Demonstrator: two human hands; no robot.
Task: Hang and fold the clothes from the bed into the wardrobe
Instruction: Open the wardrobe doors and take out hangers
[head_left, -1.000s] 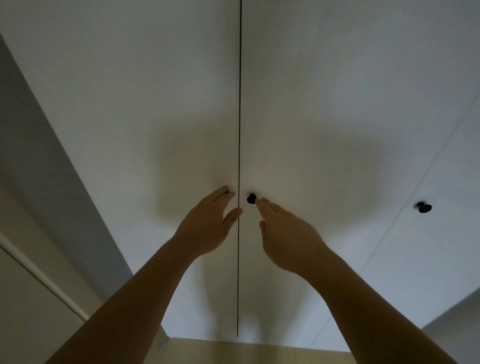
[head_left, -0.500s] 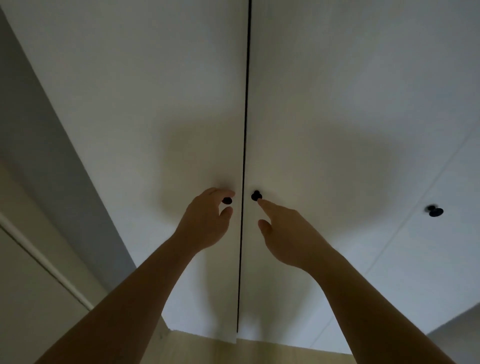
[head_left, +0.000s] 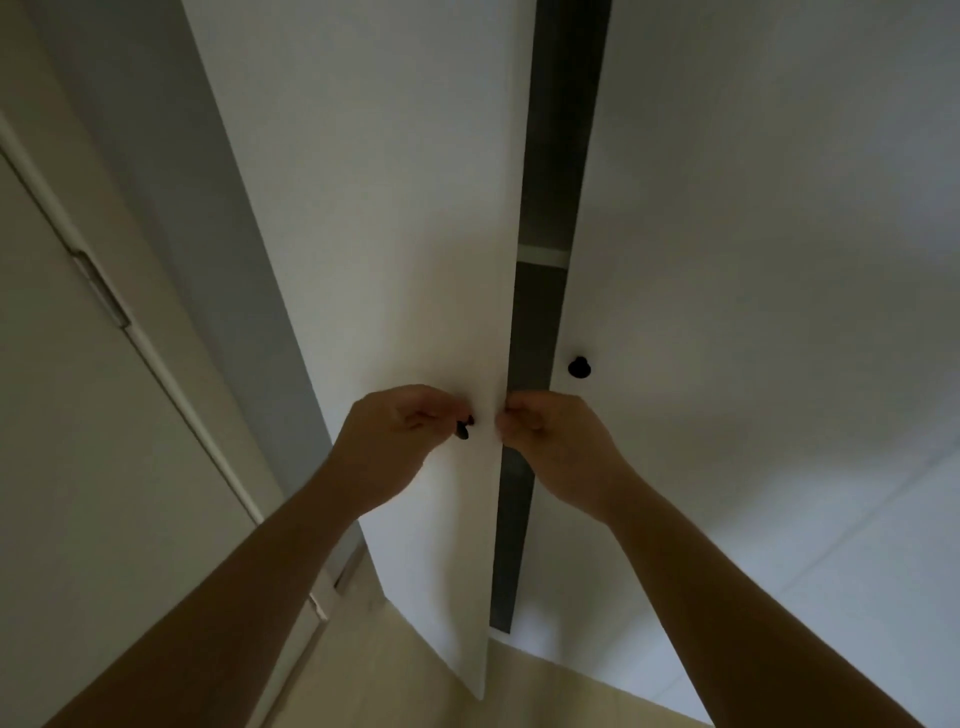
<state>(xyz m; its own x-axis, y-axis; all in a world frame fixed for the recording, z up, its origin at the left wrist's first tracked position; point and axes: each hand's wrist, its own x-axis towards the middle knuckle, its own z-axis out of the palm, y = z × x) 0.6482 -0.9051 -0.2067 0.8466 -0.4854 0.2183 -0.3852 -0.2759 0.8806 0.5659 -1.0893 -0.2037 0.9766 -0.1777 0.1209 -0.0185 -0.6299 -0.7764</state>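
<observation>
Head view: we take the left knob (head_left: 464, 427) as reference. It sits on the white left door (head_left: 389, 234) of the wardrobe (head_left: 550, 130), which fills the view ahead. The left hand (head_left: 387, 441) has its fingers curled round this knob; just right of it, the right hand (head_left: 558, 447) curls its fingers on that door's free edge. Up and right of the knob, across a dark gap (head_left: 535, 332) crossed by a shelf edge (head_left: 543, 256), the right knob (head_left: 578, 368) on the right door (head_left: 779, 312) stands free. Far left we see a grey wall (head_left: 197, 182) and a beige panel (head_left: 78, 467); below, pale wooden floor (head_left: 415, 691). Half a second earlier the doors met at a thin seam; the left door now stands swung out.
</observation>
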